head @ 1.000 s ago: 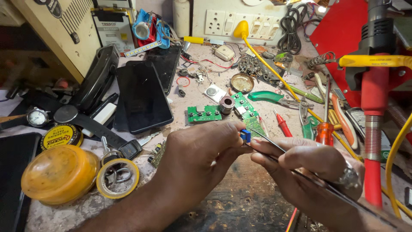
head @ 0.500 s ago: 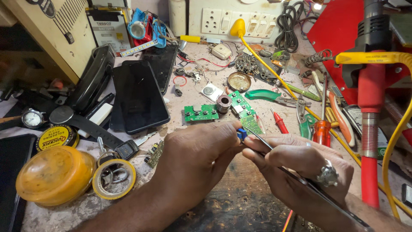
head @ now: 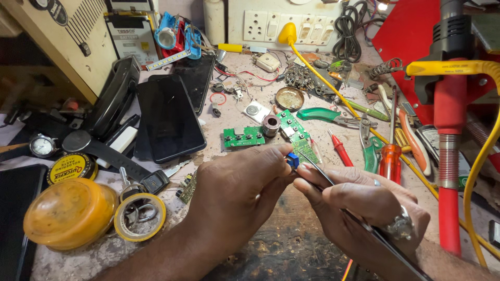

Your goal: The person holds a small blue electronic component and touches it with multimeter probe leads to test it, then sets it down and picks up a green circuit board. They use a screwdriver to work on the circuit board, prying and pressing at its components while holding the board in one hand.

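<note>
Cluttered repair bench [head: 245, 109]: small blue component [head: 292, 160] pinched in left hand [head: 234, 192] fingertips at centre. Right hand [head: 359, 200] closed on thin metal probe [head: 333, 195], tip touching it. Green circuit boards [head: 244, 137] just beyond; dark phones [head: 169, 117] left.

- The right hand [head: 364, 208] has slid left, closing against the left hand [head: 239, 192].
- Its tweezers [head: 317, 171] now reach the blue part [head: 292, 160], which sits slightly lower and further left.
</note>
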Demonstrator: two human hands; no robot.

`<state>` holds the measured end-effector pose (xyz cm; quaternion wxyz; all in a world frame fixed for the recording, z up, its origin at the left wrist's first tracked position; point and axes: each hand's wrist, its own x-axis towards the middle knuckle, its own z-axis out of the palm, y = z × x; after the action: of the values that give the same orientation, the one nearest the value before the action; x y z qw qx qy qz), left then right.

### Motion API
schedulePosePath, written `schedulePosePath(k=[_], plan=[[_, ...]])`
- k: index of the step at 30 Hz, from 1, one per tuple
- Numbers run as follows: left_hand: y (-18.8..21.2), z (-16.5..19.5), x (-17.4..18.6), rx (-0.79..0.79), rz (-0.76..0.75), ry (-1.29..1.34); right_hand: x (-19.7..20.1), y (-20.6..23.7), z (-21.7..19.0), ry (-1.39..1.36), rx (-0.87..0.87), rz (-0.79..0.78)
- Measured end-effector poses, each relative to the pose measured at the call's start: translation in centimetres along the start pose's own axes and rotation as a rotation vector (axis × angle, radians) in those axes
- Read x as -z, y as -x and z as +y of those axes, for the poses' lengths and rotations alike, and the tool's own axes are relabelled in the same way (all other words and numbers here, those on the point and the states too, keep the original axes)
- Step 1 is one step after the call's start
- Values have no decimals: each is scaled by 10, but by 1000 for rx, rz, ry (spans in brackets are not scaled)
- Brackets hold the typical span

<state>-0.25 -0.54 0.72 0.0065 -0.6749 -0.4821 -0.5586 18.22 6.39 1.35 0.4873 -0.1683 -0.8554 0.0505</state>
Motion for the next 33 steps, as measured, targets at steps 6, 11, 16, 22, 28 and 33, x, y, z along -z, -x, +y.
schedulePosePath(k=[6,11,16,22,28,33], plan=[[-5,-3,7,58,-109,-1,9,-16,12,-70,80,-125],[-6,-4,7,130,-175,49,19,-14,21,-203,49,-206],[-4,-2,4,110,-68,102,10,7,21,-52,-73,-143],[-4,-1,6,58,-70,53,8,15,28,-198,-18,-140],[-4,-1,8,39,-70,56,9,14,40,-677,-192,-340],[-4,-5,8,9,-66,60,10,15,37,-697,-275,-305]])
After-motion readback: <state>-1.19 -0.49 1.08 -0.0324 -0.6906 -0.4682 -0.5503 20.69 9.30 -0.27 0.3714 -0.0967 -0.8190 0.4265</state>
